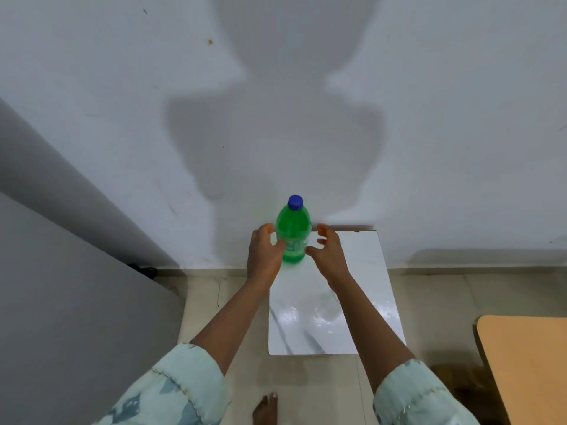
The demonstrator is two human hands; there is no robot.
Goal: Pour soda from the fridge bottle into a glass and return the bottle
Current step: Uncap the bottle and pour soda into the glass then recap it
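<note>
Both hands open, left hand (264, 252) and right hand (327, 250) flanking upright green bottle (293, 237) at white table (362, 302) far edge, neither gripping.

pale shadowed wall (460, 118), beige tiled floor (429, 296), white marble-look tabletop (362, 271)

The green translucent plastic bottle (293, 237) looks smooth and slightly glossy, closed with a matt blue ribbed plastic cap (295, 202). It stands near the far edge of a white marble-look tabletop (362, 271), polished and glossy, with grey veins and bright reflections towards its near edge. The pale printed cloth sleeves (184, 391) look soft and matt. The painted white wall (429, 118) is matt and scuffed. The tan wood-look board (527, 363) appears smooth and matt.
</note>
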